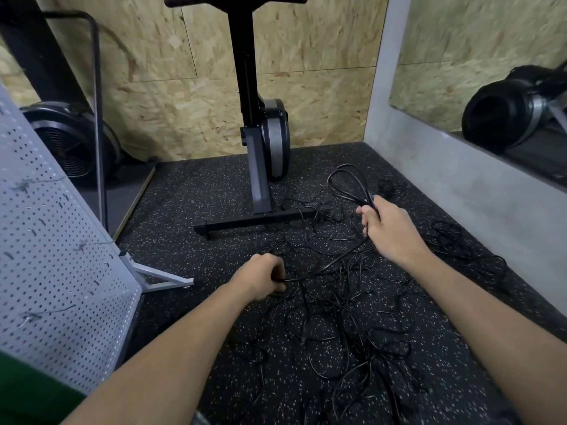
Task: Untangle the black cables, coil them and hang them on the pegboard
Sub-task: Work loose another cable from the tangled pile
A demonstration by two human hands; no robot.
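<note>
Both hands (260,279) (391,231) fisted, apparently round cables (369,199).

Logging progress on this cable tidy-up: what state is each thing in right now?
Right hand, grips several coiled loops.
Left hand, grips one strand near the floor.
Coiled loops, held up, not hung.
Cable tangle, knotted, spread on the floor.
Pegboard, standing, no coil on its visible part.
Rowing machine, stood upright by the wall.
</note>
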